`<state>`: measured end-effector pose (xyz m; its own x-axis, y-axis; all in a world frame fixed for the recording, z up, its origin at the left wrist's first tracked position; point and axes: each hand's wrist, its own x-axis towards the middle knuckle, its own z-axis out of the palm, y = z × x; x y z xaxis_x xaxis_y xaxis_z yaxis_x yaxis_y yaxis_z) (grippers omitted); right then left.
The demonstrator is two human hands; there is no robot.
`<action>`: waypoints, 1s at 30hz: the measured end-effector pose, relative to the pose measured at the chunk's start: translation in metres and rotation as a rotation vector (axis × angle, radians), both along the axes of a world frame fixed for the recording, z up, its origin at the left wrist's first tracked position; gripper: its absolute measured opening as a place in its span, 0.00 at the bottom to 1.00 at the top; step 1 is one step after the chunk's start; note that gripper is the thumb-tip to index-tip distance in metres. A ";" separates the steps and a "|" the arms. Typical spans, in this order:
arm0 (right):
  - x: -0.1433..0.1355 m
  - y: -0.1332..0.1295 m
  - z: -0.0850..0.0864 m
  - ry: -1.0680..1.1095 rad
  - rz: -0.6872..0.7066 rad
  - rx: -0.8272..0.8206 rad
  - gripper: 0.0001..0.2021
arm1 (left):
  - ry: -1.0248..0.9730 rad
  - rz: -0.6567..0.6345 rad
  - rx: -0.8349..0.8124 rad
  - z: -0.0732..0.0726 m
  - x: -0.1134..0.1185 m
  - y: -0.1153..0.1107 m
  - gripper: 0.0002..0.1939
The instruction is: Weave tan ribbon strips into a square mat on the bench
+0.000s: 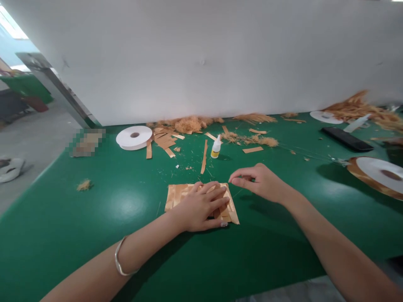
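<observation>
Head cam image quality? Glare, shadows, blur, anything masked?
Head view: soft glare on the green table, left and right; head view: dark shadows below the left forearm and right hand; head view: window blown out at upper left, fibres at far right look soft; head view: pixelated patch hides whatever lies there.

Green tabletop, tan panel, strips, small bottle

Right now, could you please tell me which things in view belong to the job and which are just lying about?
Likely the job:
- tan strip panel, under the left hand
- white nozzle bottle, standing nearby

Likely lying about:
- scattered strips
- fibre tuft
- black flat object
</observation>
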<state>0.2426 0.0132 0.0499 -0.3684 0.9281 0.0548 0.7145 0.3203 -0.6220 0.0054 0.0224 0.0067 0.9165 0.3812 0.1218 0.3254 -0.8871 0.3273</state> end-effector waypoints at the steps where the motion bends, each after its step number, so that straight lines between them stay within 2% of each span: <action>1: -0.001 0.000 -0.001 -0.045 0.017 0.066 0.19 | 0.005 0.000 0.004 0.000 0.000 0.000 0.30; 5: -0.003 0.002 -0.006 -0.254 0.048 0.344 0.22 | 0.031 0.004 0.025 0.000 0.001 0.001 0.30; 8: -0.004 0.002 -0.008 -0.419 0.065 0.514 0.21 | 0.048 0.002 0.062 -0.001 0.001 0.000 0.31; 12: -0.009 0.000 -0.011 -0.439 0.142 0.652 0.18 | 0.055 0.004 0.103 -0.002 0.001 0.000 0.32; 16: -0.012 -0.002 -0.014 -0.300 0.184 0.657 0.18 | 0.054 0.011 0.118 -0.002 0.002 -0.001 0.33; 21: -0.015 -0.004 -0.016 -0.196 0.208 0.665 0.19 | 0.069 0.003 0.143 -0.004 0.001 0.000 0.30; 26: -0.015 -0.006 -0.013 -0.061 0.226 0.615 0.22 | 0.118 -0.012 0.143 -0.002 0.002 0.000 0.29; 30: -0.011 -0.005 -0.014 -0.127 0.173 0.623 0.27 | 0.137 -0.011 0.149 -0.001 0.003 0.000 0.29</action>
